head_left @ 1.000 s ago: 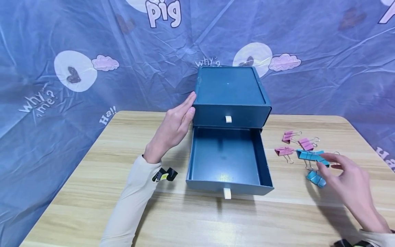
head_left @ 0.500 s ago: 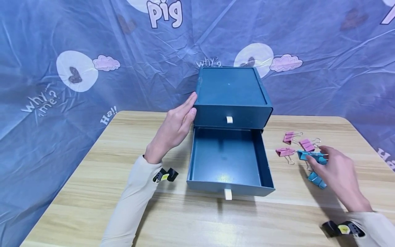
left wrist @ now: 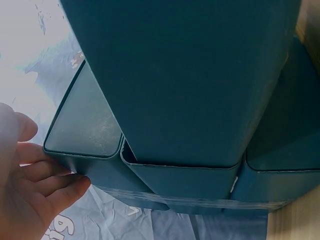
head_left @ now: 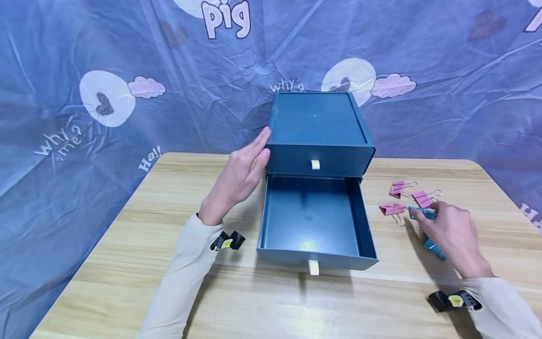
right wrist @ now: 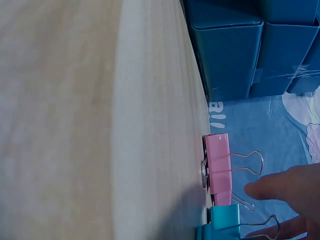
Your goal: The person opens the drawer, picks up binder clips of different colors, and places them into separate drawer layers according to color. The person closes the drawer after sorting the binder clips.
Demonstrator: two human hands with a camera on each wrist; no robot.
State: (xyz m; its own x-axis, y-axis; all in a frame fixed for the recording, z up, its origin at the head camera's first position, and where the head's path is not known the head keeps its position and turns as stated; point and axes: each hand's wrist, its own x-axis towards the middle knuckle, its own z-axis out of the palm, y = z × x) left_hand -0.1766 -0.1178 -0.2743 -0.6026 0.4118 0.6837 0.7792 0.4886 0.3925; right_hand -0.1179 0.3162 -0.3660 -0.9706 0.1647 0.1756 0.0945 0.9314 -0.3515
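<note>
A dark blue two-drawer box (head_left: 317, 117) stands on the table with its lower drawer (head_left: 311, 216) pulled out and nothing inside. My left hand (head_left: 237, 176) rests with straight fingers against the box's left side; the left wrist view shows its fingertips at the upper unit's edge (left wrist: 82, 157). To the right, my right hand (head_left: 453, 233) reaches over a teal binder clip (head_left: 417, 213), thumb and finger apart around its wire handle (right wrist: 267, 225). Another teal binder clip (head_left: 435, 249) lies partly under that hand. Pink binder clips (head_left: 391, 209) lie just beyond.
The lower drawer's white pull tab (head_left: 313, 267) sticks out toward the front. Behind the wooden table (head_left: 169, 197) hangs a blue printed cloth (head_left: 203, 94). A second pink clip (head_left: 398, 189) and a third pink clip (head_left: 422, 198) lie close together.
My right hand has moved left and come in over the teal clips, covering more of them. The left hand stays against the box.
</note>
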